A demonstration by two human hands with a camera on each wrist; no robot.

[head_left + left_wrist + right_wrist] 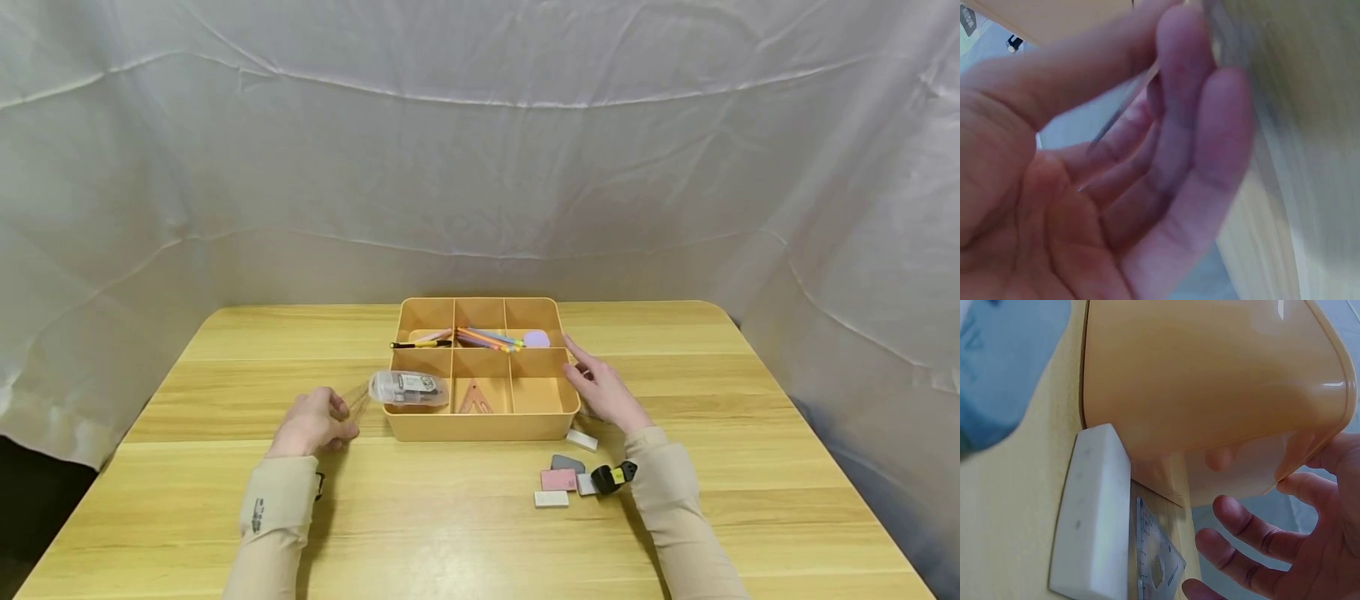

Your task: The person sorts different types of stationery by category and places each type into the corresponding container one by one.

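My left hand (pixel 315 421) is left of the orange six-compartment organizer box (pixel 483 427), pinching a thin clear plastic piece (pixel 358 402) between thumb and fingers. Its exact kind is hard to make out; the left wrist view shows only a narrow edge past the fingers. At the box's right side, my right hand (pixel 606 393) holds the rim, thumb over it and index finger along the outer wall; the other fingers are spread. A clear labelled case (pixel 408 388) with dark contents lies over the front left compartment. An orange set square (pixel 474 398) leans in the front middle one.
Colored pencils (pixel 487 338), a black-and-yellow pen (pixel 422 343) and a lilac round item (pixel 536 338) are in the back compartments. Right of the box lie a white eraser (pixel 1094 512) and a clear set square (pixel 1159 562). Nearer are pink (pixel 558 480), grey (pixel 567 463) and white (pixel 551 499) blocks.
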